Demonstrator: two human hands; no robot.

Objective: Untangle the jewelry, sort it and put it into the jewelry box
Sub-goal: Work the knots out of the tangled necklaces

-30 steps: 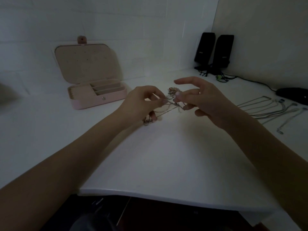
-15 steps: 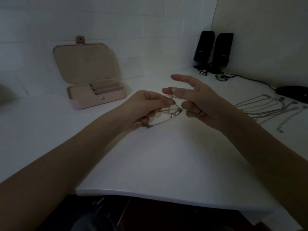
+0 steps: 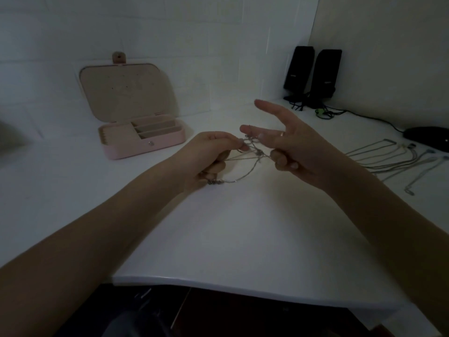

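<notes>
A tangle of thin silver chains (image 3: 251, 154) is stretched between both hands above the white table (image 3: 243, 227). My left hand (image 3: 209, 154) pinches the chains at its fingertips, and a small clasp end hangs below its fist. My right hand (image 3: 291, 144) holds strands with its lower fingers curled, while its index finger and thumb stick out straight. The pink jewelry box (image 3: 136, 113) stands open at the back left, its lid upright and its compartments showing.
Several untangled chains (image 3: 393, 159) lie in a row on the table at the right. Two black speakers (image 3: 313, 74) with cables stand in the back corner, and a dark object (image 3: 430, 138) lies at the far right. The table's front edge runs below my forearms.
My hands have drawn apart, so the bunched chains are now spread into separate strands between them. My right index finger and thumb have lifted and straightened.
</notes>
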